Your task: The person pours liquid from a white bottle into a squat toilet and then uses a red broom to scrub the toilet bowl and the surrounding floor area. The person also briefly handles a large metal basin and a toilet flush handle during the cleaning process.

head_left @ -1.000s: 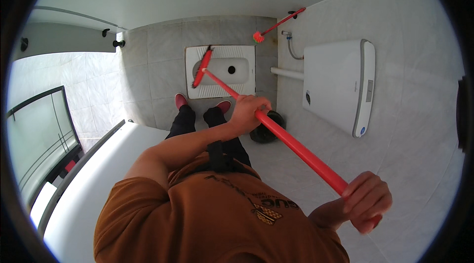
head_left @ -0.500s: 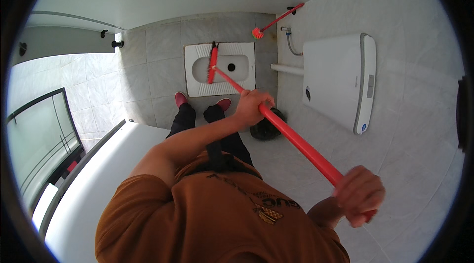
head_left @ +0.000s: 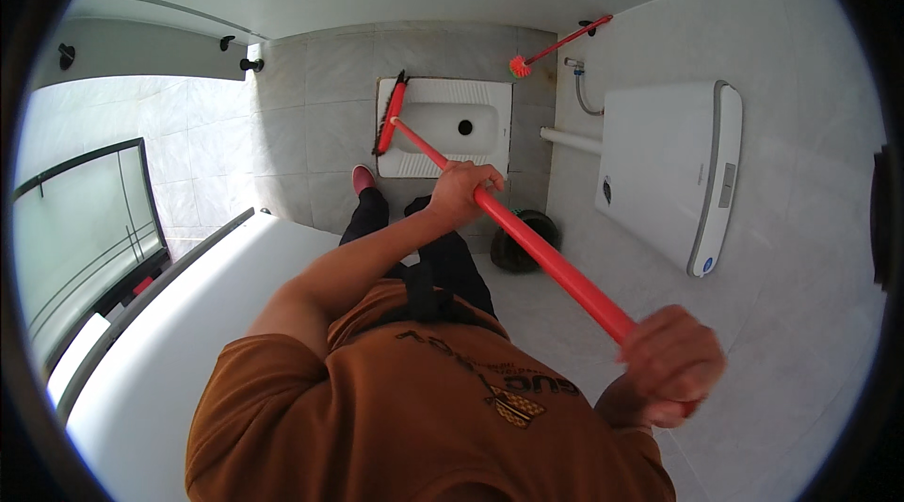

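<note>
Both of my hands grip a long red-handled floor brush that slants down and away to the left. My left hand (head_left: 467, 193) is closed around the middle of the red handle (head_left: 551, 262). Near the handle's upper end, my right hand (head_left: 673, 359) is wrapped round it, slightly blurred. The brush head (head_left: 391, 116), red with dark bristles, lies across the left end of the white squat toilet (head_left: 443, 166). The toilet's drain hole shows as a dark circle to the right of the brush head.
A red toilet brush (head_left: 521, 66) hangs on the far right wall. A white tank (head_left: 659, 172) with a pipe and hose is mounted at right. Below it stands a black-lined bin (head_left: 527, 243). A grey door (head_left: 151, 55) and a white partition (head_left: 217, 304) are on my left.
The brush head has shifted left over the toilet, from the bowl to its left edge. Both hands keep their hold. The view has shifted, and my right shoe no longer shows.
</note>
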`<state>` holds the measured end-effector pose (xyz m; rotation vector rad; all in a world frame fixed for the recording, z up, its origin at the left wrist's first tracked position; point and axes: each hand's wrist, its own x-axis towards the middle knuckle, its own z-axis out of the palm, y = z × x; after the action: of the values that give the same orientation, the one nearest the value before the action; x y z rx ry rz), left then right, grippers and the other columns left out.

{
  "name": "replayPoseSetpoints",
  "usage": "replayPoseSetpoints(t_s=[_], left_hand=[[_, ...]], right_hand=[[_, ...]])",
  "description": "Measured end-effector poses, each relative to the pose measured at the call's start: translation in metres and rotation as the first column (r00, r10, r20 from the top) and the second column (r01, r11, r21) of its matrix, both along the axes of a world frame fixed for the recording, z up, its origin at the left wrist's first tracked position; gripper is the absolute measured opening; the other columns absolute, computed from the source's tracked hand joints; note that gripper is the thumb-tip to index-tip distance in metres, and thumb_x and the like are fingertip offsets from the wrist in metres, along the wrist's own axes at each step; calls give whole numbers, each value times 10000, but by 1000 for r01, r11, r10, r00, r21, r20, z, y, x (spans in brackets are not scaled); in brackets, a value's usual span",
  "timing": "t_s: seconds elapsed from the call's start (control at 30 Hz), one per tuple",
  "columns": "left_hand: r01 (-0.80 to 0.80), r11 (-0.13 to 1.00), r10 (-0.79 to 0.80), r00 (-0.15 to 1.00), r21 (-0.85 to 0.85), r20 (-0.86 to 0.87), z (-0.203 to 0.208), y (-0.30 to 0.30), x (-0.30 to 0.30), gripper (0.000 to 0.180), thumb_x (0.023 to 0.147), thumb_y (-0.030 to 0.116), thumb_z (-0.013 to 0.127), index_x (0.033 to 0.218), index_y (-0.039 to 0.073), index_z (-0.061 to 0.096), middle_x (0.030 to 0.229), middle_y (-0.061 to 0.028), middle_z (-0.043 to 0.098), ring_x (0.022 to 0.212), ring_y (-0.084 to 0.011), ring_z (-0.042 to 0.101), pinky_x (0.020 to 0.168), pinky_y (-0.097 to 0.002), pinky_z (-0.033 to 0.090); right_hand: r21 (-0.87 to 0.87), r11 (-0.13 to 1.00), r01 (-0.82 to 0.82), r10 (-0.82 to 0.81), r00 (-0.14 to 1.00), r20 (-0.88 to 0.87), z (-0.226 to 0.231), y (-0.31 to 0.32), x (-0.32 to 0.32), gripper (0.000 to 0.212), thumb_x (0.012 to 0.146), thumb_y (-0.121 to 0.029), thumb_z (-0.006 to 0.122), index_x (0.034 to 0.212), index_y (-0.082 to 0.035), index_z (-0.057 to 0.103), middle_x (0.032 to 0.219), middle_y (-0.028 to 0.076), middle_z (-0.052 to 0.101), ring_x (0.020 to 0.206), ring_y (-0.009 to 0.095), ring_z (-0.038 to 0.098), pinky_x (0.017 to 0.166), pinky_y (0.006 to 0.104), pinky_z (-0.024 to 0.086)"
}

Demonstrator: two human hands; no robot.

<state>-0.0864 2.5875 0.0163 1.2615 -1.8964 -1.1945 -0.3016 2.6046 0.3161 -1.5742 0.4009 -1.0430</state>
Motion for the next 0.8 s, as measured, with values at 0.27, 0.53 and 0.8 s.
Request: replayPoseSetpoints(t_s=[0.27, 0.53, 0.8], left_hand=[[-324, 940, 296, 929, 103, 222, -82, 79, 109, 74, 743, 85, 647, 794, 138, 648, 702, -107, 644, 723, -336, 634, 693, -439, 494], [61, 994, -63, 998, 94, 21, -91, 41, 5, 111, 718, 167, 668, 804, 129, 608, 743, -82, 654, 766, -331, 648, 686, -436, 498], [648, 756, -635, 761, 96, -135, -2, 3, -65, 191, 715, 138, 726, 891, 159, 654, 802, -40, 678, 772, -281, 663, 682, -405, 500]], right_hand=[[455, 871, 184, -125, 980, -155, -85, 25, 40, 202, 774, 14, 606, 606, 3, 494, 652, 99, 564, 657, 231, 618, 666, 383, 507], [306, 808, 504, -428, 858, -285, -35, 38, 17, 207, 669, 4, 613, 538, -52, 464, 566, 90, 530, 538, 211, 562, 654, 383, 524], [-68, 674, 736, -736, 659, -156, 25, 83, 12, 238, 843, -87, 499, 647, -104, 366, 497, 28, 441, 420, 159, 424, 511, 341, 454]])
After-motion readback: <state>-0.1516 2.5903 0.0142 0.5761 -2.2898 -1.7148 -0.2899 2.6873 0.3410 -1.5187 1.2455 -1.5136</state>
